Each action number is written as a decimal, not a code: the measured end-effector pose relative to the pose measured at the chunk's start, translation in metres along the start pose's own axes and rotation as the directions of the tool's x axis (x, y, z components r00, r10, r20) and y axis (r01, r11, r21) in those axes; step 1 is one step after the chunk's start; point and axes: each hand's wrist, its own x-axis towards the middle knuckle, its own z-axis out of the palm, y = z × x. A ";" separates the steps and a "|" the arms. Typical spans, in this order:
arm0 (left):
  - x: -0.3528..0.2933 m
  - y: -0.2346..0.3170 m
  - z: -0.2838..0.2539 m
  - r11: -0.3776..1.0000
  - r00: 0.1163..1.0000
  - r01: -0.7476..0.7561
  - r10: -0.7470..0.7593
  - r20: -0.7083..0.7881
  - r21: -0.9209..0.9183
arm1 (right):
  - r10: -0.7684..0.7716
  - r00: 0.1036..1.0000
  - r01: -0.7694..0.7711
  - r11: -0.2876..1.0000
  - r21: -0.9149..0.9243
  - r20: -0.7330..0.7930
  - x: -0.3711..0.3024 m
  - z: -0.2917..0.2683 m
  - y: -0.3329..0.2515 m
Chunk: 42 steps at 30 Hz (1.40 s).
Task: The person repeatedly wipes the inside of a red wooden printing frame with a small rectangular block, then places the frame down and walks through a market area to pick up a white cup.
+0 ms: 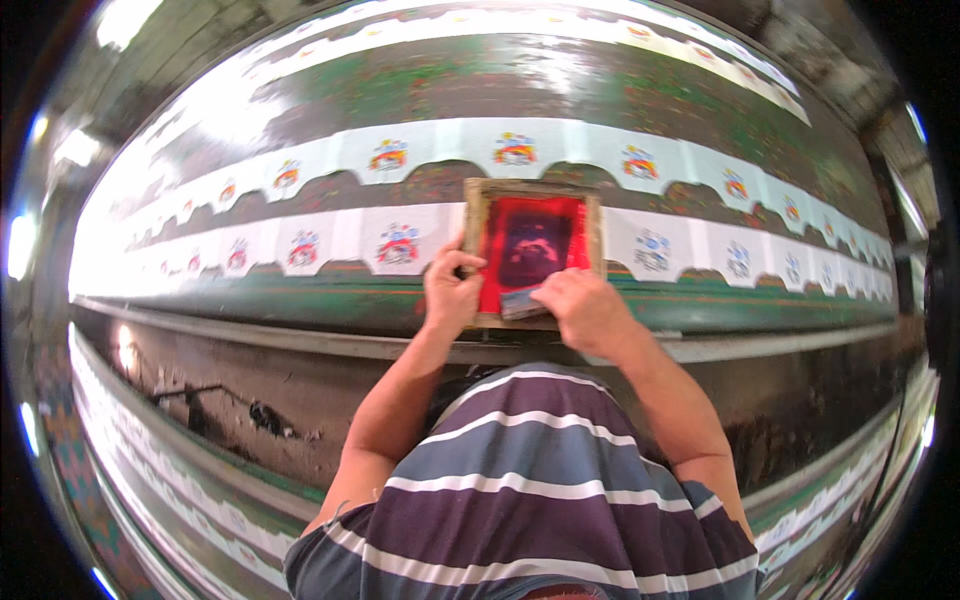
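Observation:
A screen-printing frame point(593, 232) with wooden sides lies over the near row of white fabric pieces. Red ink covers its mesh, with a dark patch in the middle. My left hand point(452, 287) is closed around the frame's left side. In my right hand point(582, 308) is a small squeegee point(522, 304), held against the mesh at the frame's near end. Left of the frame, a fabric piece point(398, 240) bears a print with red in it; right of it, another fabric piece point(654, 250) shows only blue and dark marks.
A long green printing table point(300, 312) stretches left and right, its near rail point(720, 347) in front of me. Further rows of printed fabric point(515, 150) lie beyond. Behind me on both sides are more tables with fabric rows point(235, 520).

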 end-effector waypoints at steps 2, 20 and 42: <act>-0.003 0.006 0.001 0.998 1.000 -0.014 0.015 -0.003 0.061 | 0.024 0.998 -0.030 0.994 0.104 0.051 0.013 -0.014 0.015; -0.004 0.019 0.007 0.991 0.996 -0.093 0.093 0.008 0.096 | 0.168 0.977 -0.175 0.984 -0.044 -0.132 0.050 0.018 0.045; -0.003 0.024 0.003 0.979 0.994 -0.102 0.105 -0.004 0.177 | 0.402 0.830 -0.374 0.915 0.149 -0.387 -0.048 0.023 -0.042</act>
